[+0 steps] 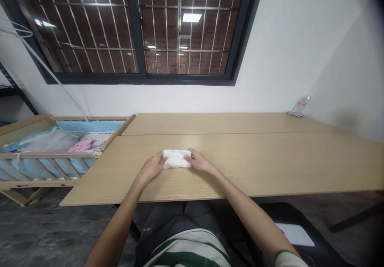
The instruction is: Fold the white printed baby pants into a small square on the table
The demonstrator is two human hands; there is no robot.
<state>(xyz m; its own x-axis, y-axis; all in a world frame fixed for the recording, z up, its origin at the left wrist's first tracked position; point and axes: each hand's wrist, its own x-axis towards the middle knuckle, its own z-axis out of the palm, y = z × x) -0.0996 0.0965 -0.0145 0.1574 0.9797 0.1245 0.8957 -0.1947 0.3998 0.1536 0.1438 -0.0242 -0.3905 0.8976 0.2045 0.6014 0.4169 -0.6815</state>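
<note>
A small folded white cloth (176, 158) with a faint print lies on the light wooden table (270, 159), near its front edge. My left hand (152, 167) rests at the cloth's left end, fingers curled against it. My right hand (198, 161) is at its right end, fingertips pressed on the edge. Both hands grip the folded cloth from the sides.
A wooden baby crib (51, 151) with blue lining and pink and white fabrics stands left of the table. A small clear object (298, 109) sits at the far right of the table by the wall. A dark chair (297, 231) is at lower right. A barred window is above.
</note>
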